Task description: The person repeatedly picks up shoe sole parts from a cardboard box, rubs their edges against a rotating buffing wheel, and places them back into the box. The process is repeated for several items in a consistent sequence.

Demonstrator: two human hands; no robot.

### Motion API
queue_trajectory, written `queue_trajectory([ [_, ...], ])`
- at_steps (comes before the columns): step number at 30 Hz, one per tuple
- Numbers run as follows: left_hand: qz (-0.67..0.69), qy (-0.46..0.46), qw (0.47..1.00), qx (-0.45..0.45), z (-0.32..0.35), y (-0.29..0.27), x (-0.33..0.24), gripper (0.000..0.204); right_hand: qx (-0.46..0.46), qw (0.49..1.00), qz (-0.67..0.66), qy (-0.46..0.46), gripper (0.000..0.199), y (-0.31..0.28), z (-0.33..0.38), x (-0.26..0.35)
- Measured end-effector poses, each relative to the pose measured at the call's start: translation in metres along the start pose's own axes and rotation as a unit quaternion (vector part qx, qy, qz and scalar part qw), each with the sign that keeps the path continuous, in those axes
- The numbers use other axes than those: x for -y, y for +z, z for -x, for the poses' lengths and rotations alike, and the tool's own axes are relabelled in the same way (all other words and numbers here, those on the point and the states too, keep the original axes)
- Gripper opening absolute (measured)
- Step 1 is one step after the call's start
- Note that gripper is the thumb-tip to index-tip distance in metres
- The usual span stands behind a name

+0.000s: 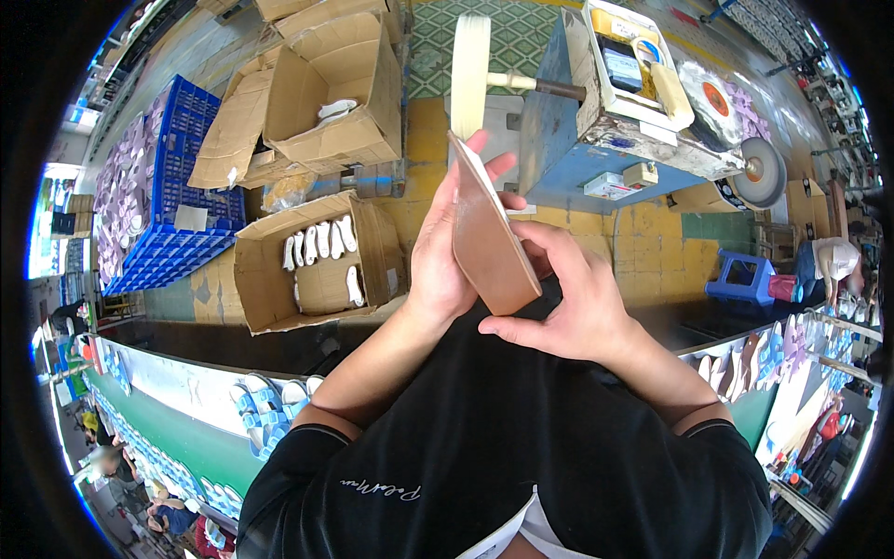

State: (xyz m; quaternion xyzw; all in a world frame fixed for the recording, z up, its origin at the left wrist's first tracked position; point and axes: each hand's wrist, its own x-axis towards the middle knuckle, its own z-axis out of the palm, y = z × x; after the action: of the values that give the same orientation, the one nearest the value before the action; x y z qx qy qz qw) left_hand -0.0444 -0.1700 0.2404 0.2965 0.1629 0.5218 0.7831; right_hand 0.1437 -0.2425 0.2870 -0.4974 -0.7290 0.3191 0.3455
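Both of my hands are around a brown shoe sole (489,238), tilted upright on its edge with a pale side facing right. My left hand (440,253) supports it from the left, palm against it and fingertips showing past its far side. With thumb and fingers, my right hand (582,303) grips the near, wider end. The sole's far tip reaches the lower end of a cream-coloured buffing wheel (471,70); whether they touch I cannot tell. A shaft (559,89) joins that wheel to a blue machine (554,140).
Left of my hands, a cardboard box (256,279) holds several white sole-like pieces. Behind it are another open box (335,149) and a blue crate (182,219) of lilac pieces. At right are a grey wheel (764,174), a white tray (643,112) and a blue stool (742,277).
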Motion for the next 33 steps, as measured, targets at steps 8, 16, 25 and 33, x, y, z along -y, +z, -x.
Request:
queue_trajectory([
  [8, -0.036, -0.014, 0.985, -0.167, -0.007, -0.031, 0.018, 0.053, 0.034, 0.998, -0.046, 0.007, 0.083, 0.003, -0.028, -0.020],
  [16, -0.047, -0.097, 0.969, -0.224, -0.049, -0.097, 0.050, 0.057, 0.052, 0.979, -0.130, 0.147, 0.074, 0.033, -0.078, -0.071],
  [25, 0.046, -0.212, 0.913, -0.347, -0.115, -0.174, 0.102, 0.050, 0.065, 0.972, 0.014, 0.225, 0.063, 0.078, -0.144, -0.167],
  [33, 0.048, -0.230, 0.906, -0.352, -0.147, -0.215, 0.125, 0.050, 0.018, 0.962, -0.015, 0.273, 0.081, 0.103, -0.171, -0.212],
])
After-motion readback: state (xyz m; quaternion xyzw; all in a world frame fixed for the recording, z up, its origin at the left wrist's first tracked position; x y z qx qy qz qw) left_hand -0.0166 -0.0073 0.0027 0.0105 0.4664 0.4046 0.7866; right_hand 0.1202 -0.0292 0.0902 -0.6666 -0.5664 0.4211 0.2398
